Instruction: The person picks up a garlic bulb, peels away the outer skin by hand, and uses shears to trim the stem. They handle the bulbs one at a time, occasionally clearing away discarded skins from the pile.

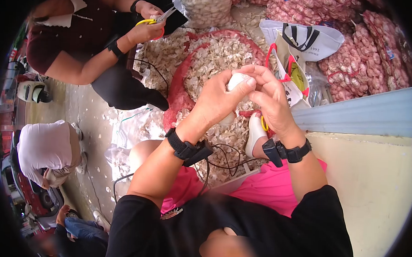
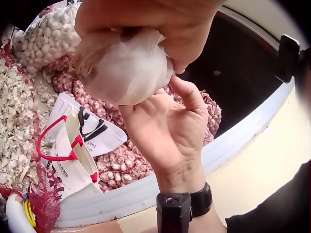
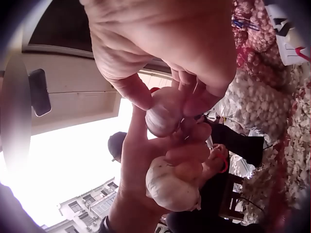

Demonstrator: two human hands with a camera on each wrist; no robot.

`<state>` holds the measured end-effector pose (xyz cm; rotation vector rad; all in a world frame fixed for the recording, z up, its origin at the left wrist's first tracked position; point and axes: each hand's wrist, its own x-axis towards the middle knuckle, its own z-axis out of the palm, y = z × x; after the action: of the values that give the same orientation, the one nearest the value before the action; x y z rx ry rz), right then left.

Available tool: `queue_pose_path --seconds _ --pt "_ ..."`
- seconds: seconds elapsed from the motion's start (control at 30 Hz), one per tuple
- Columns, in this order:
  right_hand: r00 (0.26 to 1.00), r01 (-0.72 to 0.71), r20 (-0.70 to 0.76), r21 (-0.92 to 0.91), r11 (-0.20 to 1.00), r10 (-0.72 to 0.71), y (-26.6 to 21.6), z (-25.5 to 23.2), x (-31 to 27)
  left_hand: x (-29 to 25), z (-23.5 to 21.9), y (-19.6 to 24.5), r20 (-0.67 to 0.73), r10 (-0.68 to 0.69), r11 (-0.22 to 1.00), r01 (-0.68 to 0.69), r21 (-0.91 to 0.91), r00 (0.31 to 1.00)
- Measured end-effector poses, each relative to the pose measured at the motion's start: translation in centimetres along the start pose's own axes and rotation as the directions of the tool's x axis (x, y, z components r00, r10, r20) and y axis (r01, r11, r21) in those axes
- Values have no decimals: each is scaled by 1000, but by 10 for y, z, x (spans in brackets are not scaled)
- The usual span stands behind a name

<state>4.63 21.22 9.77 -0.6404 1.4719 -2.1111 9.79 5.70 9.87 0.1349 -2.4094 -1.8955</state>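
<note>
In the head view the left hand (image 1: pixel 218 99) and right hand (image 1: pixel 274 101) meet around a white garlic bulb (image 1: pixel 238 80). Thumb and fingertips of the right hand (image 3: pixel 167 53) pinch this upper bulb (image 3: pixel 163 112) in the right wrist view, against the fingers of the left hand (image 3: pixel 133 167). A second bulb (image 3: pixel 170 185) sits lower, gripped by the left hand's curled lower fingers. Close up in the left wrist view, a papery bulb (image 2: pixel 129 70) hangs under the left hand (image 2: pixel 150 17), with the right hand's palm (image 2: pixel 167 128) behind it.
Loose garlic skins (image 1: pixel 223 55) fill a red mesh sack below the hands. Bags of garlic (image 1: pixel 351 61) and a white tote bag (image 1: pixel 306 41) stand beyond. A seated person at upper left holds yellow-handled scissors (image 1: pixel 148 21). Black cables (image 1: pixel 225 159) cross the skins; a ledge (image 1: pixel 363 110) runs at right.
</note>
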Motion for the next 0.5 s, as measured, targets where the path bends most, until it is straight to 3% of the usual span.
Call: queue_pose_path --seconds 0.03,0.1,0.13,0.23,0.3,0.33,0.37,0.43,0.5 --pt "999 -31 28 3 1000 31 3 1 -1 0 0 -3 -1 -2 1000 2 -1 1000" --pt "999 -9 48 -16 1000 10 3 10 -4 0 -2 -7 -118 104 973 -77 216 988" --pt "1000 -17 27 28 999 16 4 14 -6 -1 -3 -8 -117 102 973 -75 216 988" --pt "998 -43 40 89 995 39 2 12 -4 -2 -5 -4 -157 112 988 -93 125 981" --pt "998 -34 51 130 991 28 6 9 -3 -1 -7 4 -231 15 996 -36 -87 973" --pt "998 -36 52 130 991 29 6 8 -3 0 -6 5 -280 128 992 -127 22 951" --pt "997 -58 59 205 977 47 7 7 -3 0 -6 5 -281 127 992 -126 22 951" --pt "996 -79 65 279 957 63 8 6 -2 0 -5 5 -207 -21 993 -3 -116 978" --pt "982 -185 66 475 860 175 9 5 -2 2 -2 -1 -226 -5 996 -15 -85 974"
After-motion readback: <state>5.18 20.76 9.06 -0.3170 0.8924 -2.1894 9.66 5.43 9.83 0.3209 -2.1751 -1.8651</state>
